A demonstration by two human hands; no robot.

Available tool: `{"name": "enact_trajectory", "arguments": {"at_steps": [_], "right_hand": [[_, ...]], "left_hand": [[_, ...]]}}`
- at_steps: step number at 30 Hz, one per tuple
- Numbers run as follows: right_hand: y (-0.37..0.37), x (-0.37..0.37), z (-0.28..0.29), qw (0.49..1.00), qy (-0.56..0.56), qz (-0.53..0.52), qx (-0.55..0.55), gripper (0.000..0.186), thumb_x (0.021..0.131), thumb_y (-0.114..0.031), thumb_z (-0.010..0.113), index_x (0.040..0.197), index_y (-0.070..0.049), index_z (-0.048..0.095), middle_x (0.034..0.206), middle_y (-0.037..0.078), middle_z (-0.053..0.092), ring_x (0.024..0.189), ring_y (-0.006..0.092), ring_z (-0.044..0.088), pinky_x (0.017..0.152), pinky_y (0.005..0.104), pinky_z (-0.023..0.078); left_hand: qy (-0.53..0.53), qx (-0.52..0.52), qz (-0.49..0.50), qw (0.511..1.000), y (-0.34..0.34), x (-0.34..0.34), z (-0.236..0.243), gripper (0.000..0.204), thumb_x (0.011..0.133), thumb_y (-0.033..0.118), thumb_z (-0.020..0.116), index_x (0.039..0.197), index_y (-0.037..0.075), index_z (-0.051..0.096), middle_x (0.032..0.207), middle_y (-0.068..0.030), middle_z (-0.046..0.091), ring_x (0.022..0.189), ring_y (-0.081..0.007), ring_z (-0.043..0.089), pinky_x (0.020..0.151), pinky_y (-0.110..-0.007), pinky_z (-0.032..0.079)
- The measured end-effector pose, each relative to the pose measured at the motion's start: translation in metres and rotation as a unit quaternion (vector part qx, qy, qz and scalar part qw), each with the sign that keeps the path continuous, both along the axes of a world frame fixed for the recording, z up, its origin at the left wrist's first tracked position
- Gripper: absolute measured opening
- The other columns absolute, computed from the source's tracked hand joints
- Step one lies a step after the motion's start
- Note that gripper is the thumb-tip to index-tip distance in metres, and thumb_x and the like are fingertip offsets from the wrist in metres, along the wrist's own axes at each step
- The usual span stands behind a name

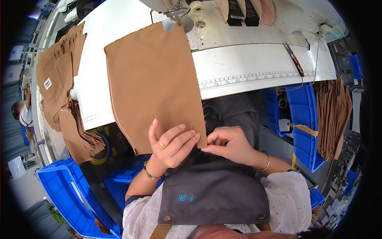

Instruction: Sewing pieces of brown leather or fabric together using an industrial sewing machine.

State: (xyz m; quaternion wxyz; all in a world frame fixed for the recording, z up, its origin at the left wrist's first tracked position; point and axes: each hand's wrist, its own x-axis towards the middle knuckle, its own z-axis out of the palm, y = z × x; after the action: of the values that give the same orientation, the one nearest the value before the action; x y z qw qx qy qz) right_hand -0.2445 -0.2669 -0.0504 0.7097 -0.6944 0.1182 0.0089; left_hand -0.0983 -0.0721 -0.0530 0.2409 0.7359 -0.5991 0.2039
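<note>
A large brown fabric panel (153, 75) lies on the white sewing table, its far right corner under the presser foot of the sewing machine (175, 14). The panel's near end hangs over the table edge toward my lap. My left hand (173, 145) rests on that near end, fingers spread and flat on the cloth. At the near right corner, my right hand (229, 145) pinches the panel's edge between thumb and fingers. A pale line of stitching or edging runs down the panel's left side.
Stacks of brown cut pieces (55, 85) lie at the left. Thread snips (294, 59) with red and black handles rest on the right of the table, beyond a printed ruler strip (246, 77). Blue bins (304, 123) stand right, another blue bin (67, 199) lower left. Brown pieces (330, 119) hang at far right.
</note>
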Motion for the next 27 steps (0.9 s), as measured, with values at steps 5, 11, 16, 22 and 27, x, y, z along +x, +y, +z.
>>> {"name": "enact_trajectory", "arguments": {"at_steps": [5, 11, 16, 22, 27], "right_hand": [[-0.006, 0.013, -0.007, 0.822, -0.328, -0.112, -0.452, 0.02, 0.079, -0.009, 0.08, 0.098, -0.007, 0.076, 0.095, 0.005, 0.073, 0.065, 0.0155, 0.063, 0.052, 0.0264, 0.046], [-0.008, 0.019, -0.002, 0.749, -0.411, -0.048, -0.517, 0.021, 0.08, -0.012, 0.079, 0.099, -0.003, 0.076, 0.101, 0.007, 0.073, 0.063, 0.0112, 0.058, 0.049, 0.0245, 0.04], [-0.017, 0.021, 0.005, 0.718, -0.437, -0.034, -0.541, 0.016, 0.083, -0.01, 0.083, 0.095, -0.002, 0.075, 0.102, 0.005, 0.073, 0.061, 0.0086, 0.053, 0.048, 0.0235, 0.036], [-0.026, 0.02, 0.009, 0.706, -0.448, 0.009, -0.549, 0.019, 0.077, -0.006, 0.085, 0.094, -0.004, 0.076, 0.104, 0.007, 0.076, 0.064, 0.008, 0.059, 0.049, 0.0209, 0.037], [-0.028, 0.022, 0.01, 0.707, -0.453, 0.033, -0.543, 0.019, 0.079, -0.007, 0.085, 0.093, -0.003, 0.073, 0.108, 0.009, 0.075, 0.062, 0.0077, 0.056, 0.048, 0.0224, 0.035]], "left_hand": [[0.005, -0.005, 0.007, 1.0, -0.001, -0.001, 0.004, 0.02, 0.081, 0.023, 0.076, 0.099, 0.022, 0.084, 0.098, 0.0096, 0.076, 0.103, -0.0143, 0.067, 0.125, -0.061, 0.028], [0.065, -0.004, 0.005, 0.998, 0.003, 0.0, 0.01, 0.011, 0.08, 0.018, 0.081, 0.091, 0.017, 0.08, 0.095, 0.0065, 0.075, 0.102, -0.0167, 0.068, 0.125, -0.059, 0.028], [0.197, -0.194, 0.269, 0.923, 0.057, 0.036, 0.008, 0.018, 0.097, 0.018, 0.077, 0.103, 0.003, 0.067, 0.101, -0.0095, 0.07, 0.093, -0.0197, 0.067, 0.097, -0.038, 0.052], [0.581, -0.135, 0.288, 0.749, 0.1, 0.052, -0.003, 0.023, 0.103, 0.021, 0.075, 0.108, 0.0, 0.066, 0.092, 0.0011, 0.065, 0.083, -0.0046, 0.057, 0.077, -0.021, 0.047], [0.639, -0.168, 0.256, 0.705, 0.103, 0.061, 0.016, 0.015, 0.104, 0.016, 0.073, 0.097, 0.003, 0.067, 0.091, 0.0008, 0.071, 0.081, -0.0026, 0.057, 0.077, -0.02, 0.045]]}}
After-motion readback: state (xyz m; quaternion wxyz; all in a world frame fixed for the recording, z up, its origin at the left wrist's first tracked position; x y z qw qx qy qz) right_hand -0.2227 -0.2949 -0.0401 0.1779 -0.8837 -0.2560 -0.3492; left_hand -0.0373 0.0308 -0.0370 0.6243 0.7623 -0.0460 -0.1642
